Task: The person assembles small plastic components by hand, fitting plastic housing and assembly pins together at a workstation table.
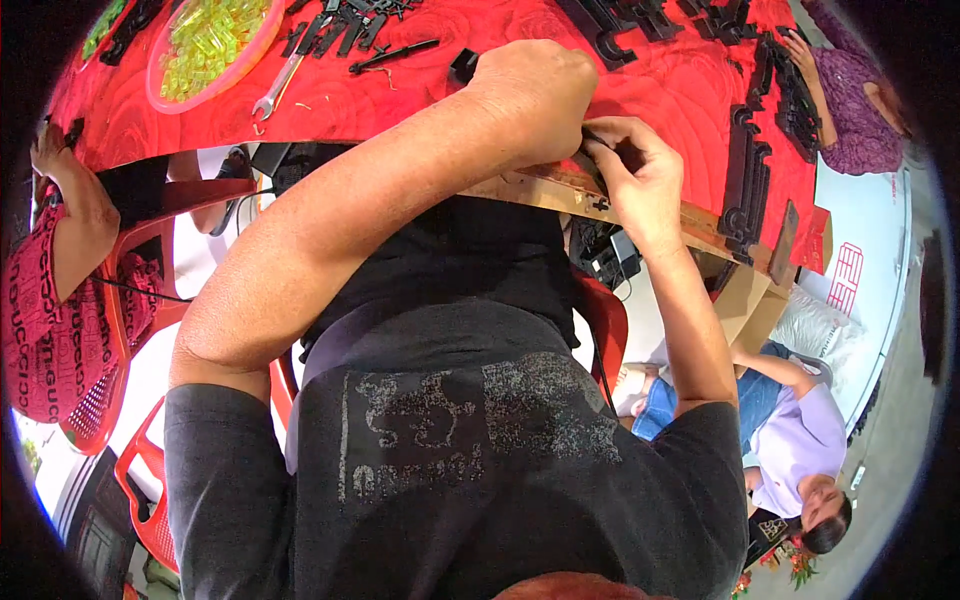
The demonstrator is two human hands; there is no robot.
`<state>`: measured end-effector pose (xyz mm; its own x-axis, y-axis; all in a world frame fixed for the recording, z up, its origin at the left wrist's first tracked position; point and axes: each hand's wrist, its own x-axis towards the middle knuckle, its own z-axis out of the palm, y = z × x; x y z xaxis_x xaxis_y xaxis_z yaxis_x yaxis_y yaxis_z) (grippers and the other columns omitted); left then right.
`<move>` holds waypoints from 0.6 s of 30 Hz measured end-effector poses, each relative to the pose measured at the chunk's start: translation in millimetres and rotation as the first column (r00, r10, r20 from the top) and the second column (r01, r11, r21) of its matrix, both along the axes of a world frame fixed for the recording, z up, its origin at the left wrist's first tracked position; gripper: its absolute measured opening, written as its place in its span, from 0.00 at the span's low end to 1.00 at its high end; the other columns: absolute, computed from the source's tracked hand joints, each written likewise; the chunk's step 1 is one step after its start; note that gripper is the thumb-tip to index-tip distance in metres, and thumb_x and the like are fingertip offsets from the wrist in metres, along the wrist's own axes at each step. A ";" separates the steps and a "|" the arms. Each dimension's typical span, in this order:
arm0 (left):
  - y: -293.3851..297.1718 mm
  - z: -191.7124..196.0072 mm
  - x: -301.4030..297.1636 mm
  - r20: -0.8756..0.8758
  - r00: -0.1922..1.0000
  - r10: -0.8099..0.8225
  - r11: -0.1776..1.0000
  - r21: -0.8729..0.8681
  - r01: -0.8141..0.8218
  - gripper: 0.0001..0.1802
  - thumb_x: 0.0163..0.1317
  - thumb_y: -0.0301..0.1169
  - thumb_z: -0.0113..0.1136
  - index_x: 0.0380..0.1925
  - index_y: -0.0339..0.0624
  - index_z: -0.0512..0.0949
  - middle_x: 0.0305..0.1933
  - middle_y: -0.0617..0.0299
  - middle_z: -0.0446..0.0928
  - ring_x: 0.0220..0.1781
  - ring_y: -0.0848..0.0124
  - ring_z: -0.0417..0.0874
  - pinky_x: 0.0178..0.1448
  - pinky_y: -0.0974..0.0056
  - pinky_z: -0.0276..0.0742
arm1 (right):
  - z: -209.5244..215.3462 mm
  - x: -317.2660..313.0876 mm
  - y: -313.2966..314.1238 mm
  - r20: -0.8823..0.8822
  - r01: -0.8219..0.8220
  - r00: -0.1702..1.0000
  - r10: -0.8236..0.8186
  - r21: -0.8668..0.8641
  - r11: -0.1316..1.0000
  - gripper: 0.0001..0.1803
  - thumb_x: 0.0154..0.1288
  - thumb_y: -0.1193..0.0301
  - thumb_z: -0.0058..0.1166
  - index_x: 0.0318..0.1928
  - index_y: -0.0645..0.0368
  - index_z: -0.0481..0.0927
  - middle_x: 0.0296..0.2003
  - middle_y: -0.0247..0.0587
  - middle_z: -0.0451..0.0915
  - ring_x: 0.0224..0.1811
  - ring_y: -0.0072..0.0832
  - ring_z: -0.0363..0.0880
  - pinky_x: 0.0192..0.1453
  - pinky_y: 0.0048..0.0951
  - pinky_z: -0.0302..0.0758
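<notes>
My left hand (535, 95) is closed in a fist over the near edge of the red-covered table (400, 110). Whatever its fingers hold is hidden from view. Just to its right, my right hand (645, 175) pinches a small black part (597, 142) between thumb and fingers, close against the left fist. Most of that part is covered, so its kind does not show. A small black block (463, 66) lies beside my left wrist.
A pink basin (172, 102) of yellow-green translucent pieces, a wrench (283, 82) and black parts (350, 28) lie at the far left. Long black parts (745, 175) line the right side. Co-workers' arms (75, 190) (815, 85) reach in at both sides. A cardboard box (765, 310) stands below right.
</notes>
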<state>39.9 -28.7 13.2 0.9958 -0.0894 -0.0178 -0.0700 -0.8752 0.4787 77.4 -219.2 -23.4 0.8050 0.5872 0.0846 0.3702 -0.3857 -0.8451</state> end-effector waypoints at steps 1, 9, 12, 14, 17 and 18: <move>0.9 0.8 1.2 -0.004 1.000 -0.017 1.000 0.006 0.017 0.15 0.49 0.27 0.61 0.38 0.31 0.77 0.35 0.40 0.82 0.45 0.44 0.84 0.49 0.43 0.80 | -1.0 -1.5 -3.1 0.113 0.002 0.994 -0.002 0.000 1.000 0.09 0.58 0.84 0.60 0.40 0.63 0.86 0.35 0.42 0.84 0.37 0.25 0.84 0.44 0.25 0.78; 1.5 3.5 4.3 -0.042 0.998 -0.049 0.999 -0.009 0.049 0.14 0.50 0.27 0.61 0.37 0.31 0.79 0.37 0.39 0.83 0.46 0.44 0.84 0.50 0.43 0.80 | 0.3 -11.9 -7.9 0.508 -0.127 0.844 0.170 -0.118 0.985 0.15 0.52 0.79 0.69 0.44 0.62 0.86 0.40 0.47 0.82 0.41 0.40 0.82 0.45 0.35 0.79; 3.1 4.3 3.7 -0.058 0.997 -0.051 0.999 -0.012 0.050 0.14 0.50 0.27 0.62 0.37 0.31 0.79 0.37 0.39 0.83 0.47 0.44 0.84 0.49 0.43 0.81 | -1.5 -10.3 -8.3 0.512 -0.137 0.834 0.204 -0.166 0.977 0.17 0.52 0.79 0.69 0.45 0.61 0.86 0.39 0.46 0.81 0.41 0.40 0.81 0.46 0.36 0.78; 3.3 4.8 4.8 -0.066 0.995 -0.072 0.997 -0.007 0.071 0.14 0.50 0.27 0.62 0.38 0.32 0.79 0.37 0.39 0.83 0.46 0.44 0.85 0.49 0.43 0.81 | -3.8 -9.7 -9.4 0.535 -0.137 0.817 0.215 -0.182 0.974 0.17 0.52 0.79 0.69 0.45 0.61 0.86 0.39 0.46 0.80 0.41 0.40 0.81 0.45 0.36 0.78; 3.5 3.9 3.4 -0.055 0.997 -0.051 0.998 -0.034 0.049 0.14 0.49 0.27 0.62 0.37 0.31 0.80 0.37 0.39 0.83 0.46 0.44 0.85 0.49 0.43 0.81 | -5.3 -9.2 -11.7 0.550 -0.133 0.804 0.223 -0.199 0.971 0.18 0.51 0.79 0.69 0.45 0.62 0.86 0.39 0.46 0.80 0.41 0.41 0.80 0.45 0.36 0.78; 3.0 4.0 4.0 -0.056 0.997 -0.054 0.998 -0.037 0.052 0.14 0.49 0.27 0.62 0.37 0.31 0.80 0.37 0.39 0.83 0.46 0.44 0.85 0.49 0.43 0.81 | -5.4 -9.0 -12.7 0.545 -0.133 0.808 0.223 -0.199 0.971 0.18 0.50 0.79 0.69 0.45 0.62 0.86 0.39 0.46 0.79 0.42 0.41 0.80 0.45 0.36 0.78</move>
